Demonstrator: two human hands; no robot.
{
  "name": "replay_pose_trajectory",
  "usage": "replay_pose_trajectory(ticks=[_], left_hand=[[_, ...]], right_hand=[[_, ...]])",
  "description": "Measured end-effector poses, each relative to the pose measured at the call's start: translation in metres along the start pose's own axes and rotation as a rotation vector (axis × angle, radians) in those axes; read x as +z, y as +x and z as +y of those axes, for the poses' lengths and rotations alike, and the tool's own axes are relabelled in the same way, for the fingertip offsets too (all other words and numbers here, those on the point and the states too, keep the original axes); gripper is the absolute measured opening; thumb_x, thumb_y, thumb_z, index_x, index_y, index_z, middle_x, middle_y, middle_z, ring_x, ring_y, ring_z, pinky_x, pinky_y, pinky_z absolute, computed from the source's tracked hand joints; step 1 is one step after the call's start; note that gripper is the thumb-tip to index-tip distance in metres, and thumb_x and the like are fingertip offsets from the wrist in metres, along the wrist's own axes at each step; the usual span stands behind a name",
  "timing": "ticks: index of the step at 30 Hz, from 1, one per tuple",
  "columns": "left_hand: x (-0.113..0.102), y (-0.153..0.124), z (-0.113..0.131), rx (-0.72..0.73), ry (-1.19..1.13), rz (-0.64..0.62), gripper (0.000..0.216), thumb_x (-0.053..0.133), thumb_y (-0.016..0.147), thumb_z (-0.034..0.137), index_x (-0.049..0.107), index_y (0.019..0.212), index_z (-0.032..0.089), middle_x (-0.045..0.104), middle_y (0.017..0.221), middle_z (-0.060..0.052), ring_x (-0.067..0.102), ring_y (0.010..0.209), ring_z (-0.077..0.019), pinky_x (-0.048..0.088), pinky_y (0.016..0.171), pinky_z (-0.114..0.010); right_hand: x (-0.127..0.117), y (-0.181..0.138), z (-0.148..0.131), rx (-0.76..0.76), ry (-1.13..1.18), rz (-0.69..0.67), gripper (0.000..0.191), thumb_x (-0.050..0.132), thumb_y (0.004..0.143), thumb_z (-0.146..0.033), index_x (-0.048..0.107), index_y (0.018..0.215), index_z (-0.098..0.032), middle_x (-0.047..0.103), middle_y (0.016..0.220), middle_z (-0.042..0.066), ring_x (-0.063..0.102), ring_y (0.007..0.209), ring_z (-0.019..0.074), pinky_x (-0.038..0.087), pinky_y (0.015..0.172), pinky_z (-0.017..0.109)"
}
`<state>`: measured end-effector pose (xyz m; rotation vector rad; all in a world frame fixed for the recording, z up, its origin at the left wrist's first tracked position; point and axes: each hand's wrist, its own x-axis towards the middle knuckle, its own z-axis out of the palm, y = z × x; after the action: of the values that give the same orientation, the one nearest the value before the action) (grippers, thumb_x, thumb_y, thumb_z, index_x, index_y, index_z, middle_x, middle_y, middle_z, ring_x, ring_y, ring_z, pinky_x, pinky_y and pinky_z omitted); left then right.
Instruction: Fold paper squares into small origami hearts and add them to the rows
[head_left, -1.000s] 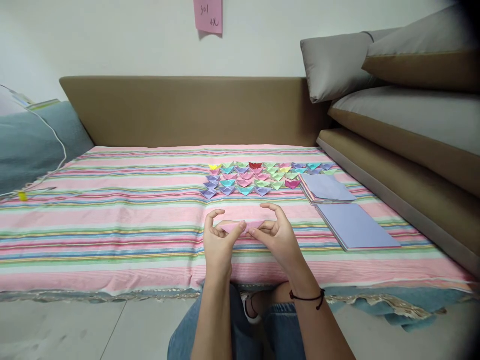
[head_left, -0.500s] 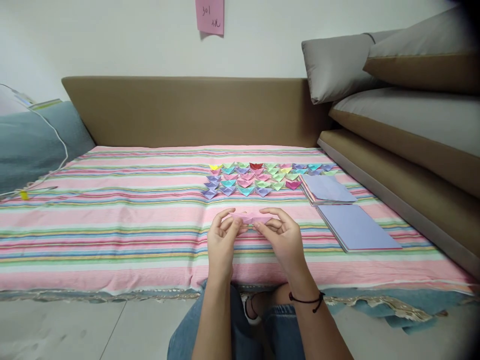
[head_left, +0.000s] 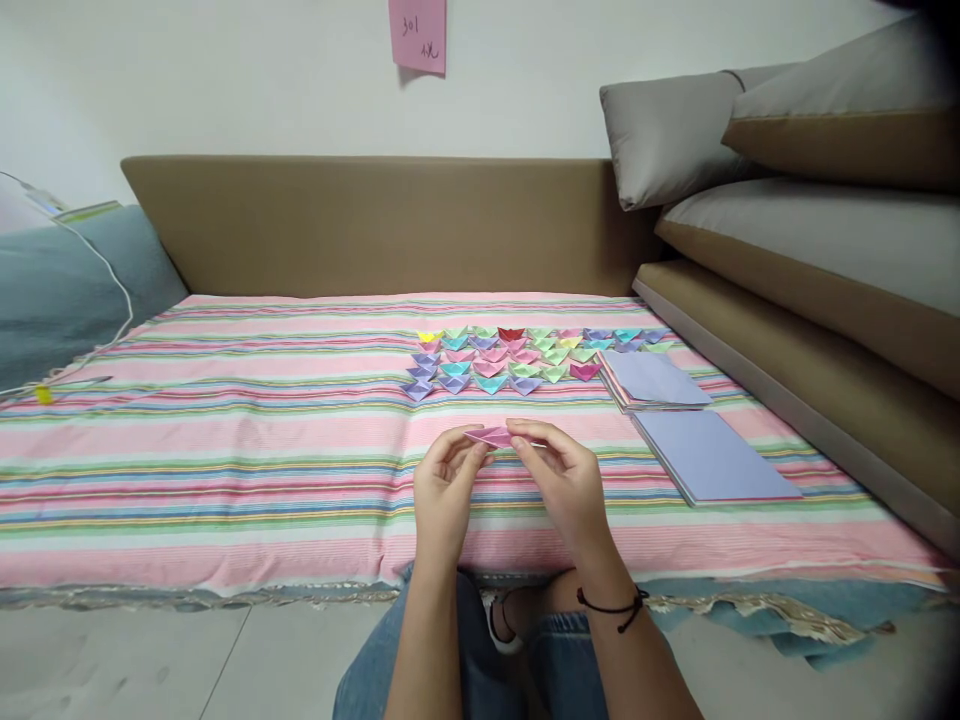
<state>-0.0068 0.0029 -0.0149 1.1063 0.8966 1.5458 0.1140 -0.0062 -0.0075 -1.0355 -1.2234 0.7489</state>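
Note:
Both my hands hold a small folded pink paper piece above the striped cloth near its front edge. My left hand pinches the paper's left end with curled fingers. My right hand pinches its right end; a black cord sits on that wrist. Farther back, several small folded paper shapes in many colours lie in rows on the cloth.
Two stacks of lilac paper sheets lie to the right of my hands. Sofa cushions are piled at the right, a brown backrest runs behind, and a teal cushion with a white cable lies left. A pink note hangs on the wall.
My fingers have closed in on the pink paper, which has lifted slightly and now looks flatter and narrower. The hands have drawn closer together.

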Motion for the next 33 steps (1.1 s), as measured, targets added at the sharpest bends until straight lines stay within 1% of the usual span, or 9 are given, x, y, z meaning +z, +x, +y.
replay_pose_trajectory(ticks=[5,10,13,16,19,22,26,29,33], left_hand=[[-0.0021,0.0003,0.0006,0.046,0.04,-0.036,0.017,0.066,0.074,0.022,0.069,0.09,0.017,0.069,0.091,-0.006,0.064,0.086,-0.0184,0.054,0.075,-0.029],[-0.0048,0.001,0.0047,0.024,0.129,-0.09,0.02,0.067,0.072,0.023,0.071,0.091,0.018,0.07,0.096,-0.008,0.065,0.088,-0.0199,0.053,0.079,-0.03],[-0.0035,0.0003,0.0062,0.007,0.161,-0.098,0.021,0.066,0.074,0.026,0.071,0.093,0.019,0.07,0.096,-0.008,0.065,0.085,-0.0195,0.054,0.077,-0.03],[-0.0016,-0.0009,0.0063,0.008,0.184,-0.086,0.022,0.065,0.075,0.028,0.072,0.094,0.019,0.07,0.097,-0.008,0.065,0.084,-0.0194,0.054,0.076,-0.03],[-0.0012,-0.0018,0.0051,0.017,0.186,-0.095,0.024,0.065,0.075,0.031,0.072,0.095,0.019,0.069,0.1,-0.009,0.064,0.088,-0.0209,0.054,0.077,-0.031],[-0.0021,-0.0022,0.003,0.011,0.144,-0.096,0.026,0.06,0.079,0.037,0.073,0.093,0.018,0.068,0.103,-0.01,0.062,0.092,-0.0223,0.054,0.077,-0.032],[-0.0024,-0.0021,0.0013,-0.046,0.121,-0.065,0.025,0.062,0.077,0.036,0.074,0.089,0.017,0.069,0.097,-0.01,0.062,0.09,-0.0212,0.053,0.077,-0.031],[-0.0012,-0.0017,0.0006,-0.13,0.036,-0.06,0.026,0.065,0.075,0.035,0.071,0.094,0.019,0.069,0.098,-0.007,0.062,0.09,-0.0185,0.052,0.077,-0.028],[0.0012,-0.0019,-0.0012,-0.244,-0.151,-0.139,0.03,0.064,0.077,0.036,0.068,0.102,0.02,0.066,0.104,-0.007,0.06,0.094,-0.0181,0.052,0.079,-0.028]], right_hand=[[-0.0014,-0.0007,0.0007,-0.061,-0.099,-0.014,0.006,0.062,0.078,-0.021,0.067,0.079,-0.02,0.067,0.098,0.008,0.062,0.098,0.0228,0.052,0.081,0.034],[-0.0024,-0.0008,0.001,-0.143,-0.217,-0.046,0.01,0.059,0.078,-0.016,0.067,0.08,-0.021,0.067,0.095,0.008,0.062,0.095,0.0219,0.052,0.08,0.034],[-0.002,0.0003,0.0005,-0.197,-0.27,-0.031,0.012,0.058,0.078,-0.014,0.068,0.078,-0.02,0.067,0.095,0.008,0.063,0.092,0.0209,0.051,0.079,0.033],[-0.0014,0.0009,0.0001,-0.235,-0.316,-0.008,0.013,0.058,0.078,-0.014,0.068,0.077,-0.021,0.067,0.095,0.008,0.063,0.091,0.0209,0.05,0.082,0.035],[-0.0014,0.0004,0.0005,-0.247,-0.336,0.012,0.013,0.058,0.079,-0.016,0.069,0.076,-0.022,0.067,0.094,0.008,0.063,0.09,0.0213,0.051,0.08,0.035],[-0.0016,-0.0001,0.0016,-0.255,-0.338,0.032,0.014,0.058,0.079,-0.016,0.069,0.075,-0.022,0.067,0.092,0.007,0.063,0.088,0.0214,0.051,0.079,0.036],[-0.0009,-0.0002,0.0014,-0.307,-0.347,0.031,0.016,0.058,0.078,-0.013,0.07,0.076,-0.024,0.068,0.092,0.006,0.062,0.089,0.0218,0.05,0.081,0.037],[0.0005,-0.0004,-0.0012,-0.349,-0.353,0.023,0.018,0.057,0.078,-0.013,0.07,0.076,-0.024,0.068,0.09,0.006,0.062,0.089,0.0214,0.05,0.08,0.036],[0.002,-0.001,-0.0045,-0.384,-0.359,0.018,0.018,0.057,0.079,-0.012,0.07,0.077,-0.024,0.067,0.09,0.006,0.061,0.088,0.0208,0.05,0.077,0.035]])
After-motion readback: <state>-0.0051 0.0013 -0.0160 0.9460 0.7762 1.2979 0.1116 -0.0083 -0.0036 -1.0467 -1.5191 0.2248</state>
